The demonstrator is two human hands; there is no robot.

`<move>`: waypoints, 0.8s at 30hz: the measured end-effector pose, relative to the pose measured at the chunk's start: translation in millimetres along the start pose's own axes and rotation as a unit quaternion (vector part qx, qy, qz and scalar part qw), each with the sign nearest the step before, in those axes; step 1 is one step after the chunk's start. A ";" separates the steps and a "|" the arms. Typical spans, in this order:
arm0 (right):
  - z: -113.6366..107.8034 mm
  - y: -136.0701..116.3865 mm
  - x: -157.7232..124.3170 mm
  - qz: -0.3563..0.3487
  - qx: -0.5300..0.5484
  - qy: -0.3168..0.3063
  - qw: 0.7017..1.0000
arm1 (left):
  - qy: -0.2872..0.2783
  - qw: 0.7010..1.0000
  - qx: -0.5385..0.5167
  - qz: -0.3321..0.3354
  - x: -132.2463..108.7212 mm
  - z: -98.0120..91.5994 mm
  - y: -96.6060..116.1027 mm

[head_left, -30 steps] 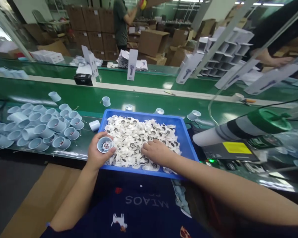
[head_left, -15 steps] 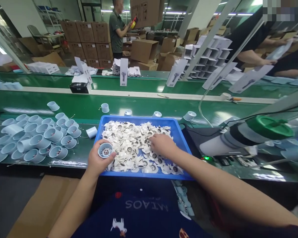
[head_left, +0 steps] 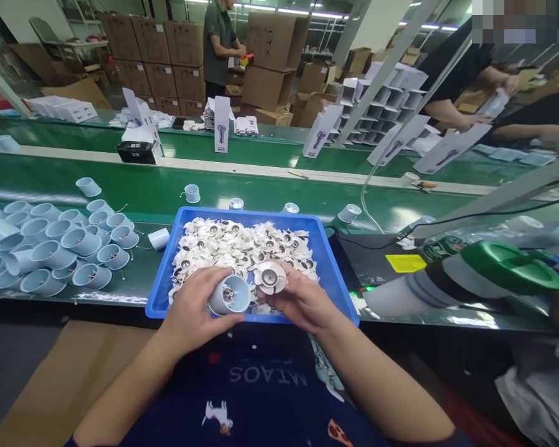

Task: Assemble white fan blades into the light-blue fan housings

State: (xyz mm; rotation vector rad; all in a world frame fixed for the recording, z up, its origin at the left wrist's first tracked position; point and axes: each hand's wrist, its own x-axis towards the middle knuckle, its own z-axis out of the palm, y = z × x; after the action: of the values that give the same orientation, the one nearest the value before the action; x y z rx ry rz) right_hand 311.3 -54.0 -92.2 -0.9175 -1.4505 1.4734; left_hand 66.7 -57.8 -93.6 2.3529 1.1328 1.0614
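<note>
My left hand (head_left: 198,307) is wrapped round a light-blue cup-shaped housing (head_left: 231,294), its open end tilted toward my right and small metal and wire parts showing inside. Pinched in my right hand (head_left: 302,298) is a white fan impeller (head_left: 269,277) with a dark round hub, held close beside the housing but apart from it. Both hands are over the near side of a blue tray (head_left: 338,273), where many more white impellers (head_left: 223,239) lie in a loose heap.
Many light-blue housings (head_left: 51,257) cluster on the bench at left; several others stand along the green belt (head_left: 261,192). A green-lidded bottle (head_left: 447,279) leans at right by a black device (head_left: 361,254). Across the belt are white boxes (head_left: 222,124) and two people.
My right hand has lifted an impeller out of the heap and brought it toward the housing. My left hand has moved right with the housing, turning its mouth sideways.
</note>
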 end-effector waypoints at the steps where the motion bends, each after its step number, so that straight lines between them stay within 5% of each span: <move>1: 3.0 -1.3 -2.0 -0.002 0.012 -0.003 1.000 | -0.002 1.000 0.004 0.016 1.9 -0.6 4.0; 4: 8.5 -11.9 -6.2 -0.019 0.012 0.004 1.000 | -0.008 0.999 0.017 0.050 5.7 -0.3 9.0; 6: 12.0 -22.0 -7.5 -0.063 -0.097 0.017 0.993 | -0.006 0.997 0.037 0.062 6.7 1.8 10.0; 10: 20.6 -38.0 -3.6 -0.173 -0.402 -0.001 0.899 | 0.035 0.994 0.078 0.068 8.5 6.7 11.8; 13: 24.3 -42.7 4.1 -0.195 -0.451 -0.020 0.871 | 0.062 0.992 0.082 0.068 11.1 8.6 11.9; 21: 21.8 -33.7 21.5 -0.271 -0.367 0.023 0.890 | 0.058 0.997 0.049 0.021 17.5 3.9 3.9; 24: 22.0 -25.4 21.8 -0.251 -0.274 0.039 0.928 | 0.070 0.996 0.028 0.045 17.6 3.4 3.9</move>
State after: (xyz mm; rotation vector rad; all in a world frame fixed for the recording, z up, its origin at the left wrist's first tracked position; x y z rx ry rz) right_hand 284.8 -42.8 -64.3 -0.8222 -1.9029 0.6550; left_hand 78.5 -46.6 -85.2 2.4251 1.1266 1.2599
